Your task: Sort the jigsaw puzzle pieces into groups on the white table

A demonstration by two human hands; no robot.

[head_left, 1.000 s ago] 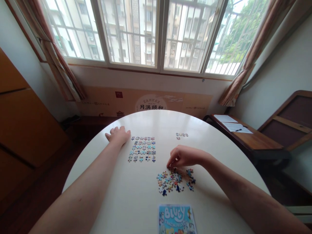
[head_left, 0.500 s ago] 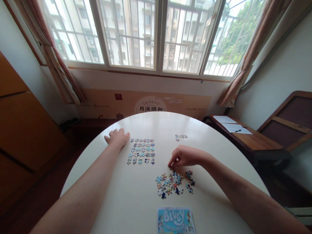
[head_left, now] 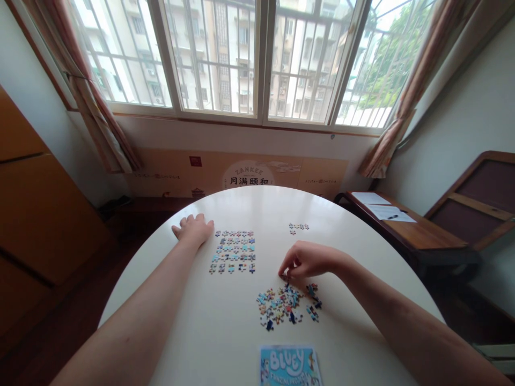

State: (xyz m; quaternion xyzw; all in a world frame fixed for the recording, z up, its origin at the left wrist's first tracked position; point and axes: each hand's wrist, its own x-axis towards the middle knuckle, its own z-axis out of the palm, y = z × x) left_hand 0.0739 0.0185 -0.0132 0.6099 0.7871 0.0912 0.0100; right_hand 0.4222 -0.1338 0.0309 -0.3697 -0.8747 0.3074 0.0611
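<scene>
My left hand (head_left: 193, 229) rests on the white round table (head_left: 193, 321) with its fingers spread, holding nothing. Beside it, several rows of jigsaw pieces (head_left: 235, 249) lie spaced out on the tabletop. At the upper edge of a loose pile of jigsaw pieces (head_left: 277, 305), my right hand (head_left: 303, 260) bends down, fingers closed on a small jigsaw piece (head_left: 284, 277) that they partly hide. Beyond that hand sits a small group of jigsaw pieces (head_left: 298, 228), one short row with a single piece below it.
A light-blue Bluey picture box or booklet (head_left: 289, 367) lies at the table's near edge. To the right stands a wooden chair or bench (head_left: 426, 230) with papers (head_left: 390, 213) and a pen on it. A barred window (head_left: 257, 64) and curtains are behind.
Almost nothing differs. My right hand stays at the top of the pile with its fingers at the piece; the view has shifted very slightly.
</scene>
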